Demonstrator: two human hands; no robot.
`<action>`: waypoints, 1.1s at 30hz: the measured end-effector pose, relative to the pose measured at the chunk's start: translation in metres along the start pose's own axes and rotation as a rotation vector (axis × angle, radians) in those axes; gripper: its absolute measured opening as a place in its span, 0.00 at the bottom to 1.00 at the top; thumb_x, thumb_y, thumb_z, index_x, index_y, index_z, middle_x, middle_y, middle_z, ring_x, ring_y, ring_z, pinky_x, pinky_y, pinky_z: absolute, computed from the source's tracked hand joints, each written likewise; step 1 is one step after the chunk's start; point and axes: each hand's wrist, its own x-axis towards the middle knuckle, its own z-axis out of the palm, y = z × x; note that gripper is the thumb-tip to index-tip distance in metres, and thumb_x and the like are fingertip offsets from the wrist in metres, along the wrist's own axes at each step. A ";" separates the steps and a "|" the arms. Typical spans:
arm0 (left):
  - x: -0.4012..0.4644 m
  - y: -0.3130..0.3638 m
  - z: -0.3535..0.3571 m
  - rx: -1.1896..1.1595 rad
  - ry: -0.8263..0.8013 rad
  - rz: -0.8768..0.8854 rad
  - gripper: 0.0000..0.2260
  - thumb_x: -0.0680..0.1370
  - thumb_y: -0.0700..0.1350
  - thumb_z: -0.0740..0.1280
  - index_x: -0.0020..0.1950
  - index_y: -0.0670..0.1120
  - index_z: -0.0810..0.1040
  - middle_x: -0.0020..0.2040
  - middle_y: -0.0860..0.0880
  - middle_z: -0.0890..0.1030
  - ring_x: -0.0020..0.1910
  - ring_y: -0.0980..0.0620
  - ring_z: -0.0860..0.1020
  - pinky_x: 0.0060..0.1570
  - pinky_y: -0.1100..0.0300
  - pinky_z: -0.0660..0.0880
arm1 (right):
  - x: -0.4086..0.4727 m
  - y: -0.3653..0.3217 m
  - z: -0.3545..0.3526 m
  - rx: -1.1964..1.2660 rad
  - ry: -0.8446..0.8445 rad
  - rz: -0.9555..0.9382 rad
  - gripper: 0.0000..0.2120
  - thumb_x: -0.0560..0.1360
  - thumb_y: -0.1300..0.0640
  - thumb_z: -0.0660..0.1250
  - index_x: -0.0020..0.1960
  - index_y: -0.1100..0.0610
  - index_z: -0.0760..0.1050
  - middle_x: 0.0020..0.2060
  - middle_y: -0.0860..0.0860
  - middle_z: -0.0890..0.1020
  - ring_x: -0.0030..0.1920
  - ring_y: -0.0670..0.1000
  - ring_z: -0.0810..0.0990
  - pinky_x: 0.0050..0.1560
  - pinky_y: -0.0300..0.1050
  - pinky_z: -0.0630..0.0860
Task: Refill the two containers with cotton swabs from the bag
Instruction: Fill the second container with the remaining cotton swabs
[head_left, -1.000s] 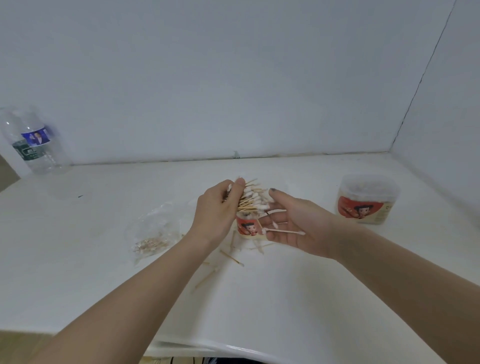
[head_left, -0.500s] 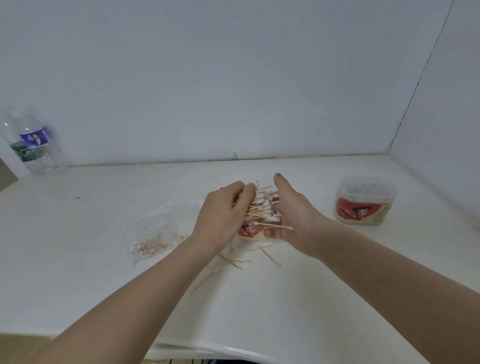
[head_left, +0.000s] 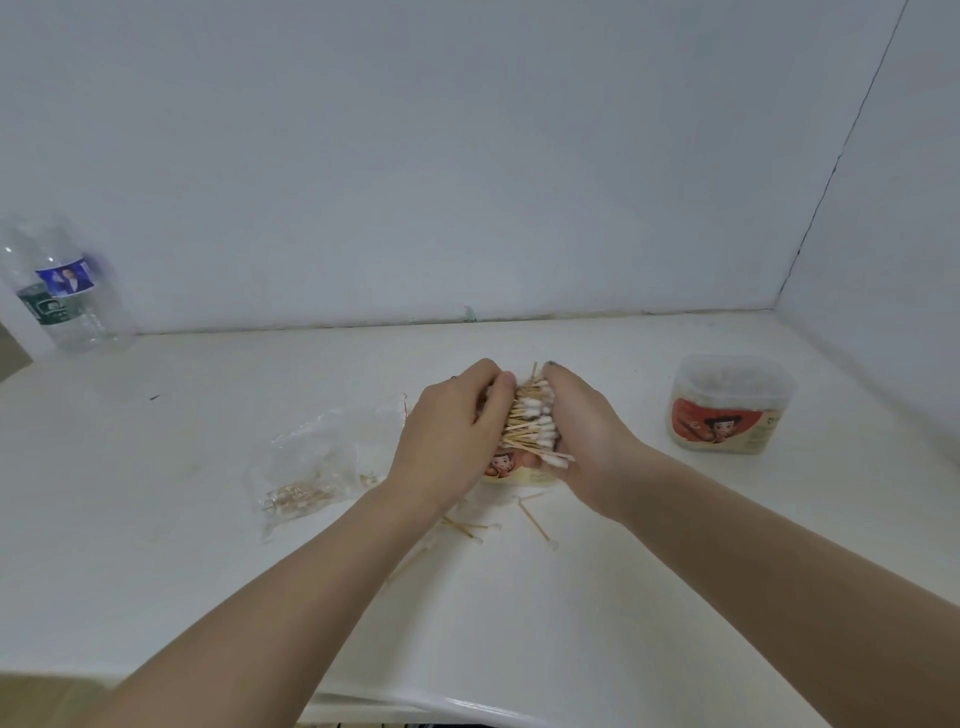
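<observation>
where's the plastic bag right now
In the head view the plastic bag lies flat on the white table, just left of the left hand, with a few swabs in it.

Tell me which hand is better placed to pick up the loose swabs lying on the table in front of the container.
Probably the left hand. Most loose swabs lie just below its wrist, and the bag is on its side. The right hand cups the bundle of swabs over the container.
</observation>
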 end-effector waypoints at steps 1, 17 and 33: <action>0.001 0.000 0.000 -0.012 0.010 -0.020 0.14 0.83 0.54 0.60 0.41 0.51 0.75 0.33 0.52 0.79 0.36 0.53 0.77 0.40 0.49 0.76 | 0.002 0.001 0.000 -0.010 0.013 -0.020 0.14 0.81 0.54 0.53 0.49 0.58 0.76 0.33 0.54 0.81 0.28 0.50 0.80 0.31 0.44 0.75; 0.004 0.009 0.006 -0.094 0.011 -0.076 0.13 0.77 0.58 0.70 0.43 0.50 0.76 0.39 0.51 0.82 0.32 0.54 0.80 0.31 0.60 0.75 | 0.010 0.004 0.001 -0.043 0.113 -0.052 0.16 0.79 0.40 0.57 0.52 0.52 0.73 0.51 0.58 0.85 0.42 0.57 0.86 0.40 0.52 0.83; 0.004 0.016 0.006 -0.163 -0.005 -0.162 0.22 0.86 0.56 0.52 0.41 0.43 0.71 0.33 0.50 0.75 0.32 0.57 0.73 0.34 0.66 0.69 | 0.014 0.009 -0.005 0.102 0.116 -0.042 0.06 0.80 0.58 0.60 0.45 0.57 0.73 0.20 0.46 0.76 0.20 0.44 0.76 0.20 0.35 0.69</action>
